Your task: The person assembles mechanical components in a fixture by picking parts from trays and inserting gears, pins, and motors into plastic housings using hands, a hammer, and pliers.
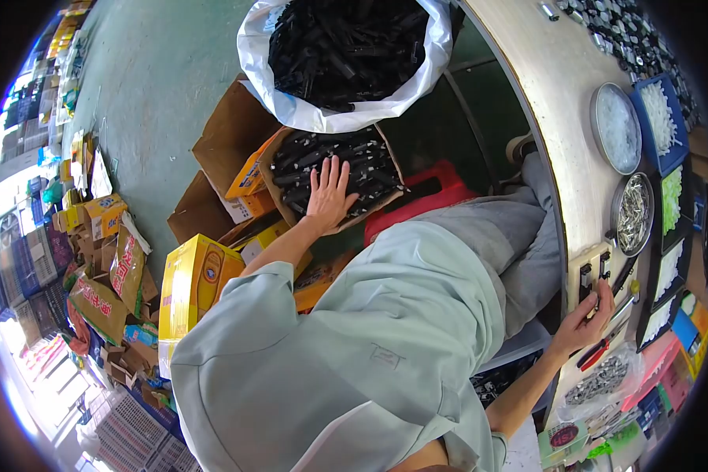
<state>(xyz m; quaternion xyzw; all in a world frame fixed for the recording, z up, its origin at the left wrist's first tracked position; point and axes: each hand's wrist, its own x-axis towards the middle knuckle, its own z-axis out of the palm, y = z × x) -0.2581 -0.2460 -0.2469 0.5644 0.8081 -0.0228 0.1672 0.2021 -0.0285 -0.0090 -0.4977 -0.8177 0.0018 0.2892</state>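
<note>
My left hand (332,193) lies palm down, fingers stretched, on a heap of long black parts with small pale tips (370,161) in a cardboard box (392,141). On the bench at right, my right hand (591,313) has its fingers drawn together at a pale fixture block (576,266). Two black pieces stand on that block, one a dark piece (585,280) beside my fingers. What my right fingertips pinch is hidden. Red-handled pliers (592,355) lie just below that hand, and a dark slim tool (624,277) lies beside the block.
A white sack (252,67) full of black parts stands beyond the box. The bench (539,79) carries a dish of clear pieces (616,130), a dish of metal pins (632,216), a blue tray (643,110) and a bag of metal parts (602,379). Yellow cartons (189,283) stand at left.
</note>
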